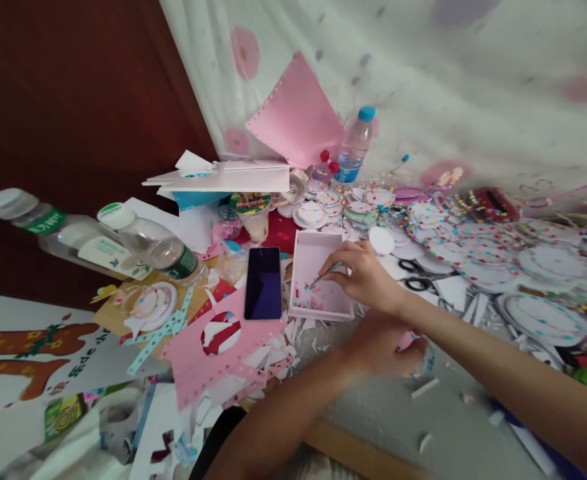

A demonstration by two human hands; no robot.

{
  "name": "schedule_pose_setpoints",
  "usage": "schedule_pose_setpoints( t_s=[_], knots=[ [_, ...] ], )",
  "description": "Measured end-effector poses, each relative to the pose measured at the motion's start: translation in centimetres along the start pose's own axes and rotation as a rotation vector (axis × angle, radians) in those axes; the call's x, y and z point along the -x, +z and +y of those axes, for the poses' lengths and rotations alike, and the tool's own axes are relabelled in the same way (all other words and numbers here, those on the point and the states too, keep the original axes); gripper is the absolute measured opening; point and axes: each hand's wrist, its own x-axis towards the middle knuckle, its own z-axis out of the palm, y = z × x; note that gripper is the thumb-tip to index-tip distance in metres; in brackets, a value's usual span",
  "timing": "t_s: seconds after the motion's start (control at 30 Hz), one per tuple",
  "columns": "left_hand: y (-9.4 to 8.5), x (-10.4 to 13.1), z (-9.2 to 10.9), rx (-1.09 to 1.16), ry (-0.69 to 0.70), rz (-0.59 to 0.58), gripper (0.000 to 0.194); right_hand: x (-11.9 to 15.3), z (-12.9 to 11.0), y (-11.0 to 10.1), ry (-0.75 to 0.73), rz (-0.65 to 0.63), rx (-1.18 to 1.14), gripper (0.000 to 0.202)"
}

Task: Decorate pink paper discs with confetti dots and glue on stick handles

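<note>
My right hand [366, 275] pinches a pair of thin greenish tweezers [327, 272], tips down inside a shallow white-pink box [347, 311]. Small red, blue and pink beads [309, 297] are scattered on the box floor near the tips. Below and partly behind my right forearm, my left hand [386, 350] is closed around a small pink piece [406, 340] edged with blue beads; most of it is hidden by the fingers, and the hand is blurred. A black phone [263, 283] lies just left of the box.
Black-handled scissors [418, 275] lie right of the box. Beaded white paper discs [548, 317] pile up further right. A blue-capped bottle [354, 147] and a cup [253, 217] stand behind. Two bottles [158, 250] lean at left, near pink paper [208, 360] and white scraps [273, 357].
</note>
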Motion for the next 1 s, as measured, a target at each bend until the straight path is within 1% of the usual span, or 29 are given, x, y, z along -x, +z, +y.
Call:
schedule_pose_setpoints(
  t_s=[0.13,0.23,0.33,0.43,0.5,0.53,0.6,0.67,0.8,0.9,1.0],
  knots=[
    [-0.2,0.2,0.4,0.028,-0.018,0.071,0.016,0.7,-0.5,-2.2,0.061,0.180,-0.115,0.006],
    [-0.6,0.3,0.6,0.068,-0.021,0.170,0.017,2.2,-0.7,-4.5,0.168,0.282,-0.268,0.002],
    [-0.9,0.3,0.8,0.171,-0.079,0.267,0.016,5.2,-0.4,-6.6,0.297,0.419,-0.385,0.009],
    [-1.3,0.1,1.1,0.263,-0.175,0.332,0.014,9.3,0.2,-7.7,0.407,0.634,-0.432,0.013],
    [-1.4,-0.1,1.3,0.283,-0.217,0.351,0.013,12.2,0.7,-7.6,0.467,0.771,-0.457,0.014],
    [-1.5,-0.2,1.4,0.288,-0.227,0.358,0.012,13.5,1.1,-7.3,0.502,0.821,-0.456,0.014],
    [-1.5,-0.2,1.5,0.285,-0.234,0.363,0.012,15.7,1.7,-6.5,0.552,0.868,-0.443,0.013],
    [-1.6,-0.3,1.7,0.264,-0.233,0.354,0.012,17.1,2.2,-5.5,0.555,0.881,-0.445,0.009],
    [-1.7,-0.3,2.1,0.212,-0.210,0.295,0.013,17.9,2.3,-4.2,0.499,0.910,-0.496,0.006],
    [-1.6,-0.2,2.4,0.184,-0.183,0.251,0.012,17.9,2.0,-4.1,0.475,0.896,-0.509,0.004],
    [-1.4,-0.1,2.4,0.152,-0.185,0.240,0.011,18.1,1.9,-4.0,0.467,0.879,-0.495,0.003]
  ],
)
